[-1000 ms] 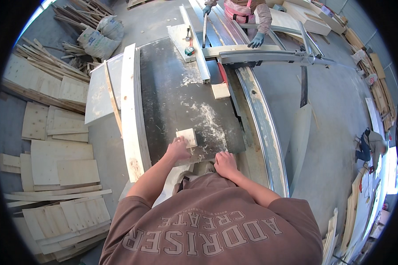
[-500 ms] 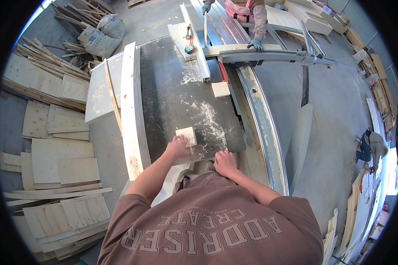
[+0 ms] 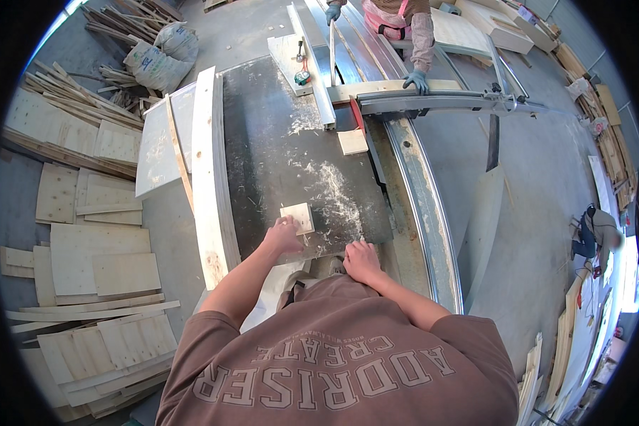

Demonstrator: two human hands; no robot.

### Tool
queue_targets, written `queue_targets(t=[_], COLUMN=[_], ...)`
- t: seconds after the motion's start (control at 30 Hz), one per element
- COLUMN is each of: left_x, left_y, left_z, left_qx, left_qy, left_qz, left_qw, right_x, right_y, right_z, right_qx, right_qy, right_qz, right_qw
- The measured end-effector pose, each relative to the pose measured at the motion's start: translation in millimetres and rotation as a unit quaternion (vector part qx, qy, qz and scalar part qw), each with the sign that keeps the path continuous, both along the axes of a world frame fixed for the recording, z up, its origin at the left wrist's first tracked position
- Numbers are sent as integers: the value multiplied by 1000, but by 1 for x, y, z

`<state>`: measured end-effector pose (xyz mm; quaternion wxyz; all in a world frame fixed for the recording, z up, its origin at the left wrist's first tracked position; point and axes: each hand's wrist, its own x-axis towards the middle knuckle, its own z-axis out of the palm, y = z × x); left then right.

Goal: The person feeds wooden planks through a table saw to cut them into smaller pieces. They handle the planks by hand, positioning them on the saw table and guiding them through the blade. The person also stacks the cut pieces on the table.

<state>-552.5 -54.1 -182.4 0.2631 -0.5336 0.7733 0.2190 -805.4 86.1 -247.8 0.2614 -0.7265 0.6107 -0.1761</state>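
A small square wooden block [image 3: 299, 216] lies on the dark, sawdust-strewn table [image 3: 263, 156] of a panel saw. My left hand [image 3: 284, 236] is closed on its near left corner, fingers at the edge. To the right, my right hand [image 3: 362, 260] rests at the table's near edge with loosely bent fingers, holding nothing I can see. Farther off, a second square block [image 3: 352, 142] lies near a red strip [image 3: 358, 113] beside the saw slot. Across the machine, a co-worker's gloved hand [image 3: 417, 82] presses on a long wooden board [image 3: 376, 88] against the metal crosscut fence [image 3: 440, 101].
A stack of long boards [image 3: 209, 177] stands along the table's left side. A metal rip fence [image 3: 321, 92] and a tape measure [image 3: 302, 76] are at the far end. Plywood sheets [image 3: 96, 259] pile up at left. Another person [image 3: 598, 234] bends down at far right.
The co-worker's gloved hand, the long board and the crosscut fence have moved slightly nearer to me. The far block has shifted a little left. My hands stay nearly in place.
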Motion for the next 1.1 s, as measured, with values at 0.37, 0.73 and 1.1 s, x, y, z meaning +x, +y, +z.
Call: queue_targets(t=[0.37, 0.73, 1.1], left_x=[2, 2, 4], left_y=[-1, -3, 2], left_z=[-4, -3, 0], left_qx=[-2, 9, 9], left_qy=[-3, -8, 6], left_qz=[-6, -18, 2], left_qw=[1000, 1000, 1000], right_x=[0, 2, -12], right_y=[-6, -12, -124], right_z=[-5, -8, 3], right_qx=[-5, 3, 29], right_qy=[0, -2, 82], right_qz=[-7, -6, -325], right_qw=[1000, 1000, 942])
